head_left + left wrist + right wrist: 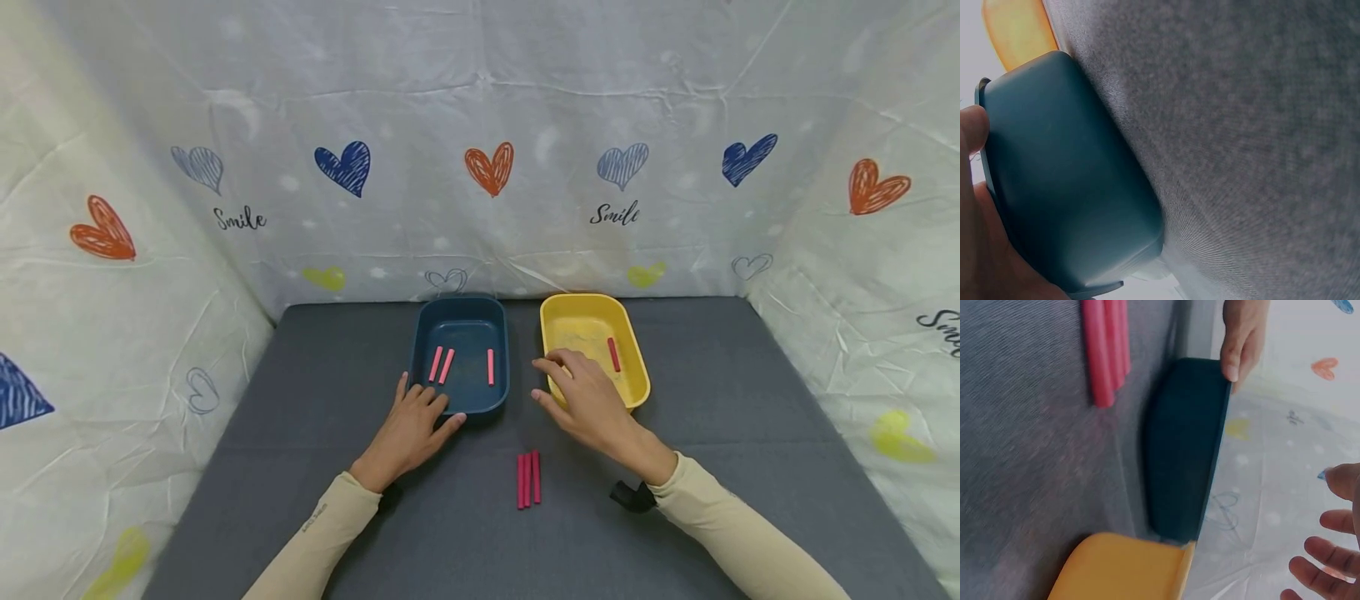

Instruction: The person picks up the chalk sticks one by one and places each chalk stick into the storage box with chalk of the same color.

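The left hand is laid on the near rim of the blue tray, thumb at the lip and fingers relaxed on the edge, so the tray is touched rather than clasped. The right hand is held spread and slack over the near left corner of the yellow tray, with nothing pinched between its fingers.

Three red sticks lie side by side, touching, on the grey table, just in front of and between the two hands. Three more sticks are seen inside the blue tray, two close together and one apart. One stick lies in the yellow tray.

The sticks are judged to be light, thin and stiff, and perhaps brittle. They would best be taken one at a time, pinched at the middle. Because they touch, neighbours may be rolled when one is lifted.

The trays stand near each other; their raised walls must be cleared. A printed cloth backdrop surrounds the table.
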Available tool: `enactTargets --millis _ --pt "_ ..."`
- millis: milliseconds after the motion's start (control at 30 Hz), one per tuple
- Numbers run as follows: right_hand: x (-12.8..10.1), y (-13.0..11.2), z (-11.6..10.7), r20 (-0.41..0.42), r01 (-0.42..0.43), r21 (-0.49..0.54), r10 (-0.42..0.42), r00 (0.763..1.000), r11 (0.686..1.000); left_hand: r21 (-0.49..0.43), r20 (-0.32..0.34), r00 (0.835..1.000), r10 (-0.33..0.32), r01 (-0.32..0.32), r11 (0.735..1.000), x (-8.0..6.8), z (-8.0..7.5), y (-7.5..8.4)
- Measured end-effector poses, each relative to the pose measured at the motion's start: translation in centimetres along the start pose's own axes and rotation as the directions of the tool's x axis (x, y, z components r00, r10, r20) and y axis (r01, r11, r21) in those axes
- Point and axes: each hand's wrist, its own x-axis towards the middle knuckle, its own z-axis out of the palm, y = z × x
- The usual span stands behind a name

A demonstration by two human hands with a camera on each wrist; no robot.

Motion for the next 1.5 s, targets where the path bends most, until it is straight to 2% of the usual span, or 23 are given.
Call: enactTargets --millis 167,300,733,1067,1267,1500 --pt "-1.0 1.0 0.1 -0.037 0.062 -0.094 -0.066 0.997 0.994 -0.001 0.003 1.0 0.004 -0.004 1.0 0.1 0.1 -0.1" --pt "-1.9 2.0 0.3 -0.051 0.071 -0.106 -0.077 0.996 0.992 -0.003 -0.002 1.0 0.007 -0.007 1.0 0.2 0.1 -0.1" --pt "-4.7 5.0 0.2 -0.05 0.045 -0.113 -0.051 0.997 0.993 -0.002 -0.006 1.0 -0.003 0.003 1.0 0.1 0.2 -0.1" --pt "-6.3 7.4 0.3 -0.002 -0.012 -0.15 0.011 1.0 0.989 0.014 0.001 1.0 -0.01 0.01 1.0 0.1 0.4 0.0" --pt "-7.1 8.5 0.5 0.001 -0.028 -0.133 0.029 1.0 0.991 0.011 0.003 1.0 -0.01 0.01 1.0 0.2 0.2 0.1" --pt "-7.5 9.2 0.7 0.043 -0.047 -0.117 0.052 0.998 0.992 -0.001 0.015 1.0 -0.017 0.017 1.0 0.2 0.2 0.1"
